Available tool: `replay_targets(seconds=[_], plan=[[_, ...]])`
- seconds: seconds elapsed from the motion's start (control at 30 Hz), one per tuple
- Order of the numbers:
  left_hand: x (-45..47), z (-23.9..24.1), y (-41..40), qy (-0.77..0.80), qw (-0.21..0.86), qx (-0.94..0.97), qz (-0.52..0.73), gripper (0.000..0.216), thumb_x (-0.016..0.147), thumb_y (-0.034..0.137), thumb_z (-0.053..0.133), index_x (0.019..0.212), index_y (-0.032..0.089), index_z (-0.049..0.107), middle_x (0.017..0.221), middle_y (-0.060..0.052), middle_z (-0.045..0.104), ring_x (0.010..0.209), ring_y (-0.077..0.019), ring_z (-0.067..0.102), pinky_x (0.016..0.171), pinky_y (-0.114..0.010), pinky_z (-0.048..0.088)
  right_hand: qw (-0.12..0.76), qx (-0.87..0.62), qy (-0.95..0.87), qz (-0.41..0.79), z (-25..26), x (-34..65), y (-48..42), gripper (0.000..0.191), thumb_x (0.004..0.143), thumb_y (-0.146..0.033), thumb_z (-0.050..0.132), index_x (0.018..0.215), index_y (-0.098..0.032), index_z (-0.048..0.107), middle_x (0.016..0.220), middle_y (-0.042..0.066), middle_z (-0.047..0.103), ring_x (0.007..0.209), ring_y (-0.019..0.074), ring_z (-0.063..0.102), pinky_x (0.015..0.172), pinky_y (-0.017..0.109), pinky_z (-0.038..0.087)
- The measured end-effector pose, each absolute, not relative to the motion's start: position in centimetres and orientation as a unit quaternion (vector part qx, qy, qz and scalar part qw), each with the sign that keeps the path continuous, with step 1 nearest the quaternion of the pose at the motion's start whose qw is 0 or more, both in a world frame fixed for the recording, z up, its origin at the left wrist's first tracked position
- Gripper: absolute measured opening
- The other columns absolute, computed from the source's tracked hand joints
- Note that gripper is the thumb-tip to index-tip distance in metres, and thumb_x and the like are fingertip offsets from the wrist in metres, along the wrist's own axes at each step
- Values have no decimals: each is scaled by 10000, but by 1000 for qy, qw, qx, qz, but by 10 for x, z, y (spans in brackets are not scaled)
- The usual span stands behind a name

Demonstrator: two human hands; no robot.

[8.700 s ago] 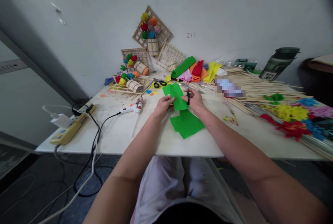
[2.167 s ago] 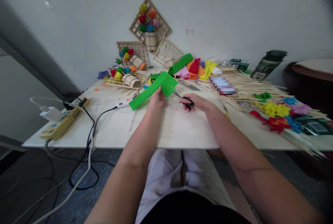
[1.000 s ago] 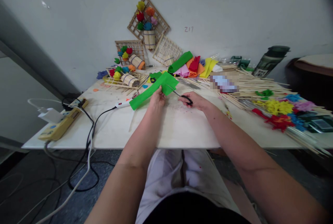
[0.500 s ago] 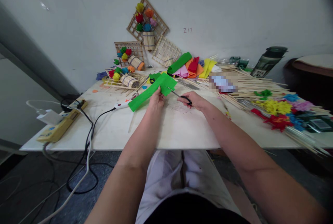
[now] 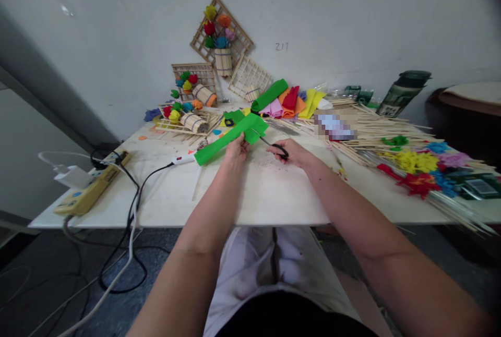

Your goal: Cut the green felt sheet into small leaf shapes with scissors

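My left hand (image 5: 237, 149) pinches a long strip of bright green crepe paper (image 5: 219, 145) above the table, near the strip's right part. In my right hand (image 5: 290, 153) is a pair of scissors (image 5: 266, 141) with black handles, fingers closed round the loops. The blades point up and left and lie at the paper's right end; part of them is hidden by the paper. Behind the strip lie more green paper (image 5: 234, 115) and a dark, round-edged item with some yellow that I cannot make out clearly.
Stick lattices with paper flowers (image 5: 191, 81) lean at the back. Folded coloured paper (image 5: 289, 101), many thin sticks (image 5: 368, 123), paper blooms (image 5: 417, 162) and a dark bottle (image 5: 405, 93) stand right. A white-handled corded tool (image 5: 183, 159) and a power strip (image 5: 92, 185) lie left.
The green strip has tilted and shifted slightly, its left end now a little higher and narrower in view. The scissors stay at its right end; both hands have barely moved.
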State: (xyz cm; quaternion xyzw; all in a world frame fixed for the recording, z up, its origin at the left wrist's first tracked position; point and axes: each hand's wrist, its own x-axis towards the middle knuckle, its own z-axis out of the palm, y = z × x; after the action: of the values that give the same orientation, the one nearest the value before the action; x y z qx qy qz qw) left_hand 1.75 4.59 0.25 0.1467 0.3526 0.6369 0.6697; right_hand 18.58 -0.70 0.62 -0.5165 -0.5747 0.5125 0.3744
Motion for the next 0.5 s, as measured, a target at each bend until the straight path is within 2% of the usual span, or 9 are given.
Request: replay_targets(seconds=[0.23,0.5], plan=[[21,0,44,359,682,180,611,104,891,98,570,913,147,660,668,-8,691,610,-110,674,823,-302,570,386,-514,-553,531,7,185,-8,179,810,-299,638,755,-128,639,461,-37,490,363,55,388,354,173,275],[25,3,39,359,675,189,617,124,892,80,560,895,152,662,659,0,689,604,-103,665,808,-284,562,405,-508,-548,527,7,185,-8,177,808,-267,621,691,-138,593,467,-41,469,365,47,374,352,167,261]])
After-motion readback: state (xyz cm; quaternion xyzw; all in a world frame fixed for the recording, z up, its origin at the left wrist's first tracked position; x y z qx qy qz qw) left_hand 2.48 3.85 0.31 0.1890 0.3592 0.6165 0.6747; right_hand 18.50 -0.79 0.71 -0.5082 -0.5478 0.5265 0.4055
